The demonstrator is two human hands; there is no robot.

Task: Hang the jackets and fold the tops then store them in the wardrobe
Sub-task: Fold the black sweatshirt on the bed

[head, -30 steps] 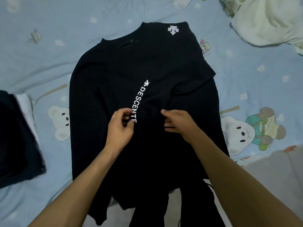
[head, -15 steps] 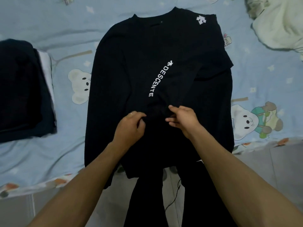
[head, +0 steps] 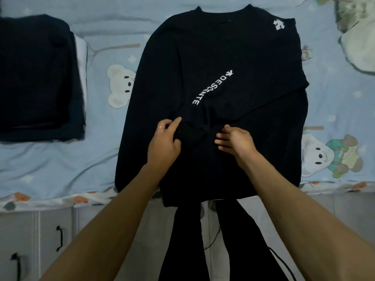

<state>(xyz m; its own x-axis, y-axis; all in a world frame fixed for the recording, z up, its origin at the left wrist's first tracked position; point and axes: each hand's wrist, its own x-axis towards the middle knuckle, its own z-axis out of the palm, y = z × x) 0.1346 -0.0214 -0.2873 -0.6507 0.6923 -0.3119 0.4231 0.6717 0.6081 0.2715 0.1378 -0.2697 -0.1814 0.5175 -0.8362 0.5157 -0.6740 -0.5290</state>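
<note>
A black long-sleeved top [head: 213,57] with white DESCENTE lettering lies face down-and-flat on the blue bed sheet [head: 60,165], both sleeves folded across its middle. My left hand [head: 165,141] pinches the cuff of the lettered sleeve near the top's centre. My right hand [head: 235,141] rests just right of it, fingers stretched out on the dark fabric. The top's hem hangs a little over the bed's front edge.
A stack of folded dark clothes [head: 36,78] sits on the bed at the left. A pale crumpled blanket [head: 357,37] lies at the far right. Below the bed edge are grey drawer fronts with black handles [head: 59,238] and my dark trouser legs [head: 186,240].
My hands have drawn the sleeve cuff back toward me, away from the lettering. My right hand's fingers have spread out. The view has shifted, showing more of the folded stack and the bed's front.
</note>
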